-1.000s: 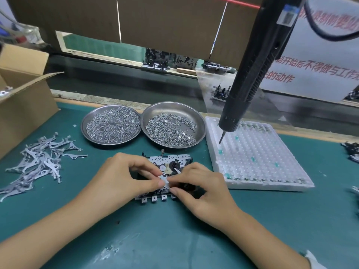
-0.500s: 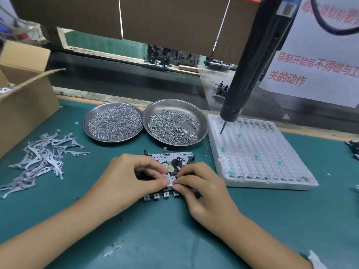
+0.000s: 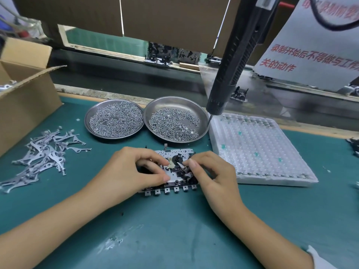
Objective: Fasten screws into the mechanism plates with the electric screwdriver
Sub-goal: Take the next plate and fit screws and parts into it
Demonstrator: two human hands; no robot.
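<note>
A metal mechanism plate (image 3: 174, 154) with black parts lies flat on the green mat in front of me. My left hand (image 3: 132, 171) holds its left part, thumb and fingers curled onto it. My right hand (image 3: 211, 175) pinches a small grey metal lever (image 3: 181, 165) against the plate's middle. The black electric screwdriver (image 3: 235, 61) hangs untouched above the right, its bit over the rim of the right dish. Two round steel dishes (image 3: 91, 115) (image 3: 202, 113) behind the plate hold several loose screws.
A white foam tray (image 3: 272, 175) with rows of small parts lies to the right. A heap of grey metal levers (image 3: 42, 158) lies at the left beside an open cardboard box (image 3: 25, 105). A conveyor with more mechanisms runs along the back.
My hands have stayed on the plate, with the fingers shifting slightly on the small lever. The camera has come closer and tilted a little.
</note>
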